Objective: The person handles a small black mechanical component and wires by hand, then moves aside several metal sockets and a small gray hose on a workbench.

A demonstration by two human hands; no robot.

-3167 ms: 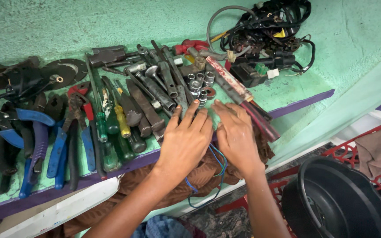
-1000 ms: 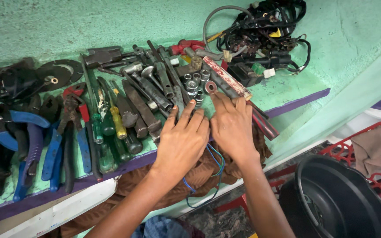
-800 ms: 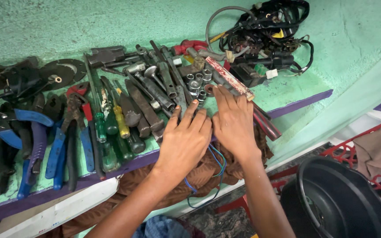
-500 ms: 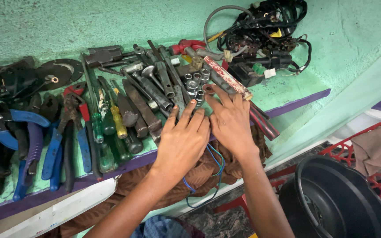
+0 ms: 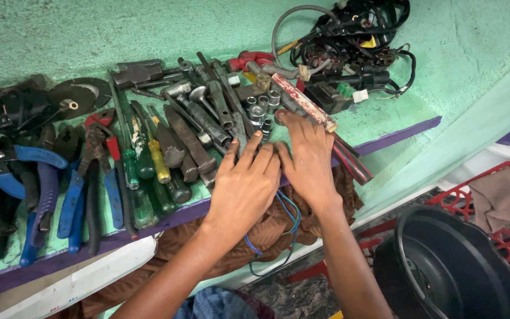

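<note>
On the green painted shelf [image 5: 385,112], I see both hands, left hand [image 5: 244,188] and right hand [image 5: 309,158], fingers spread flat beside the small steel sockets [image 5: 260,110]; none gripped yet.

A green shelf [image 5: 396,118] carries pliers [image 5: 42,189], screwdrivers [image 5: 154,159], sockets [image 5: 261,109] and tangled black wires [image 5: 355,41].
</note>
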